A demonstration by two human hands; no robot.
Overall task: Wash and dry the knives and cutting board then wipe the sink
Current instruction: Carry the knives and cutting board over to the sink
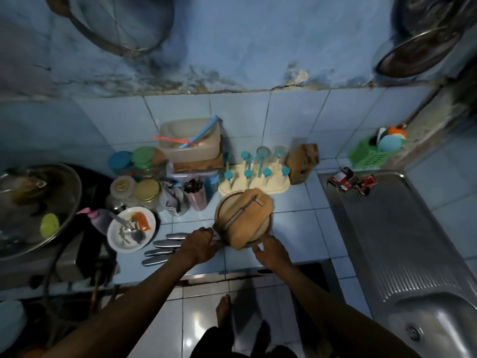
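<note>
A round wooden cutting board (224,211) sits on the blue tiled counter, with a tan rectangular board (254,223) lying across it. A grey-handled knife (240,211) rests on top of the tan board. Several metal-handled knives (164,245) lie side by side on the counter to the left, their blades hidden under my left hand (201,245). The fingers of that hand curl against the round board's left edge. My right hand (271,250) grips the near right edge of the stacked boards. The steel sink (436,319) is at the lower right.
The sink's ribbed drainboard (387,228) carries red packets (352,180). A white plate (116,233) with cutlery lies left of the knives. Behind the boards are jars (147,189), a cup-drying rack (255,186) and a knife block (303,161). A large pan (33,210) stands far left.
</note>
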